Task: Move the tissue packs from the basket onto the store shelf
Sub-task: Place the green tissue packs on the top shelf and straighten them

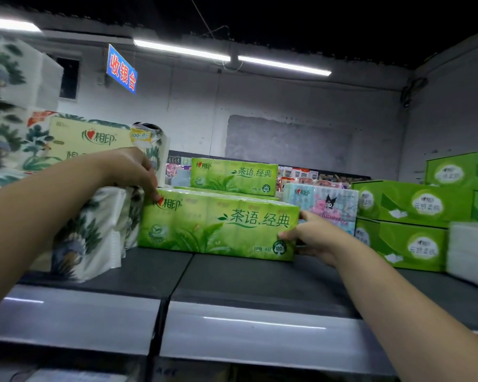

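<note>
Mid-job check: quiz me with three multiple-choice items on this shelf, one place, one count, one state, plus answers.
1. What sits just left of the green pack? A floral pack B bottles C crate
2. How many hands touch the green pack? A none B one C two
3. The green pack is: A on the shelf B in mid-air C on the floor
Answers: 1 A, floral wrap beside its left end; 2 C, left hand on its top corner, right hand at its right end; 3 A, its base rests on the shelf.

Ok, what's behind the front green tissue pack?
Behind the front green tissue pack, a second green plastic-wrapped tissue pack sits higher; only a green sliver beneath it shows, the rest is covered.
</note>
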